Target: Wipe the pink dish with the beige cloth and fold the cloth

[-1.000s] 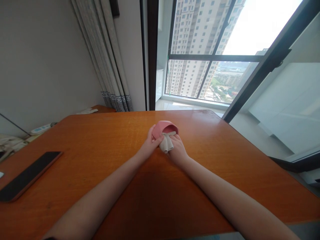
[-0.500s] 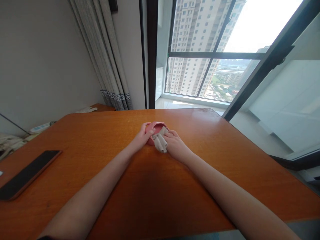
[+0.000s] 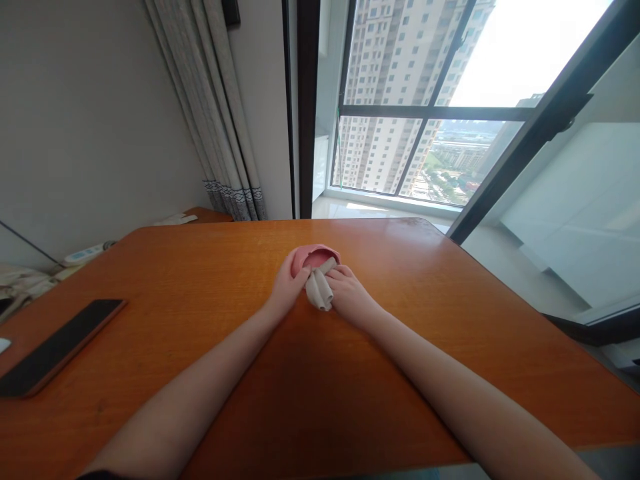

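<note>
My left hand (image 3: pixel 289 287) is closed on the left side of a pink bowl-like item (image 3: pixel 303 253), its thumb over the near edge. The item is tilted, with its rounded opening facing me; its exact kind is hard to make out. A light grey cloth (image 3: pixel 319 290) hangs in folds out of the opening. My right hand (image 3: pixel 350 290) grips the cloth at its right side, fingers pressed against it at the item's inside edge. Part of the cloth and the right fingertips are hidden. Both hands are just above the far middle of the wooden table (image 3: pixel 210 280).
A long black pad with a brownish edge (image 3: pixel 60 347) lies on the table at the left, a small white object (image 3: pixel 4 345) beside it. Beyond the table's left edge is a white power strip (image 3: pixel 85 255). A curtain (image 3: pixel 220 133) and glass doors stand behind.
My left hand has shifted its grip, turning the pink item slightly so its opening faces me more. The cloth's folds have moved a little down and left with my right hand.
</note>
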`<state>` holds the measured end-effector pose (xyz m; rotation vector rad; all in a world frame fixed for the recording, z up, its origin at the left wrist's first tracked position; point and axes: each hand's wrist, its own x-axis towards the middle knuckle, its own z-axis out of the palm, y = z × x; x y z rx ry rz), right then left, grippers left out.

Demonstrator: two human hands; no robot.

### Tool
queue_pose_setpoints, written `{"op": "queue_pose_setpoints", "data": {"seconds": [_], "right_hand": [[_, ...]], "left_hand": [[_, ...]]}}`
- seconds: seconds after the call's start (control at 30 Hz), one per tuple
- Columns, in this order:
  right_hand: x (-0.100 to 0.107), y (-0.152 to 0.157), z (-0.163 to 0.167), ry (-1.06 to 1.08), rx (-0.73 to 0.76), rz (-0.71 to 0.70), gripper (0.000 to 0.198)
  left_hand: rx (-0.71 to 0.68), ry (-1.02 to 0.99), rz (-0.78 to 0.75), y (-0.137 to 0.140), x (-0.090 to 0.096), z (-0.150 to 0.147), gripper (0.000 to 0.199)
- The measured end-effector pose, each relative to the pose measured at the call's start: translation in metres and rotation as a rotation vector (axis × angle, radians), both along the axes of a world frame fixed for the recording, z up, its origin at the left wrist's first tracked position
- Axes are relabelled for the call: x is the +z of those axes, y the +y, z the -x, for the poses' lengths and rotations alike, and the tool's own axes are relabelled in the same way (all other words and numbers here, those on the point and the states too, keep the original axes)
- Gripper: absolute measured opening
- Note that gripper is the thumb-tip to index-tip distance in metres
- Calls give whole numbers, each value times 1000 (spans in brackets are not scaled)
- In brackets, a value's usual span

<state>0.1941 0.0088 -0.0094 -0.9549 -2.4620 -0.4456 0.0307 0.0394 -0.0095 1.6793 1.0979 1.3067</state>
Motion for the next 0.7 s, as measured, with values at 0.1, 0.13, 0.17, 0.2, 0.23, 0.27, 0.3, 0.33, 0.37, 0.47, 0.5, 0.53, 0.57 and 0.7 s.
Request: {"op": "queue_pose_setpoints", "data": {"seconds": [0.1, 0.13, 0.17, 0.2, 0.23, 0.27, 0.3, 0.33, 0.37, 0.47, 0.5, 0.53, 0.57, 0.7], "right_hand": [[1, 1, -3, -41, 13, -22, 20], [-1, 2, -3, -48, 12, -26, 21], [-4, 2, -3, -49, 10, -28, 21], [-6, 2, -2, -49, 6, -30, 21], [-9, 1, -1, -43, -4, -32, 21], [-11, 1, 0, -26, -25, -37, 20], [-13, 0, 1, 0, -52, -43, 19], [-14, 0, 2, 32, -78, -50, 18], [-14, -1, 3, 63, -90, -57, 17], [-13, -2, 5, 107, -50, -53, 16], [-12, -2, 5, 97, -27, -39, 16], [-10, -2, 5, 82, -4, -25, 16], [-8, -3, 5, 63, 17, -11, 16], [-1, -5, 5, -28, 45, 7, 18]], "left_hand": [[-53, 120, -6, 10, 9, 11, 52], [-67, 147, -7, 11, 11, 12, 54], [-70, 160, -6, 11, 11, 12, 57], [-61, 156, 0, 9, 10, 11, 59], [-45, 130, 19, 7, 9, 8, 62], [-29, 85, 47, 3, 7, 4, 66], [-16, 30, 72, -1, 4, 0, 68], [-8, -21, 84, -4, 1, -5, 69], [1, -61, 76, -8, -2, -9, 67], [37, -69, 8, -11, -8, -15, 54], [45, -46, 2, -10, -8, -13, 49], [45, -22, 2, -7, -8, -11, 47], [35, 3, -3, -4, -7, -7, 45], [-44, 124, -15, 13, 4, 12, 49]]}}
